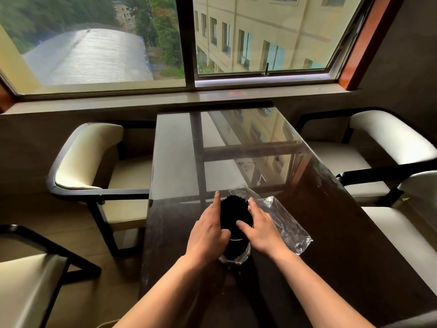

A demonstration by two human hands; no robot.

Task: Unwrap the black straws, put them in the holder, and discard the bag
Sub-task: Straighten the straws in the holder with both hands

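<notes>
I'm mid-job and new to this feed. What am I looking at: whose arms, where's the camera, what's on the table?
No machine here: these are a person's two bare arms, seen from a camera worn on their head, looking forward and down. The left hand and right hand touch, fingers fairly straight, either side of a bundle of black straws standing in a clear holder on the dark glossy table. The clear bag lies just right of the holder, not yet discarded.
</notes>
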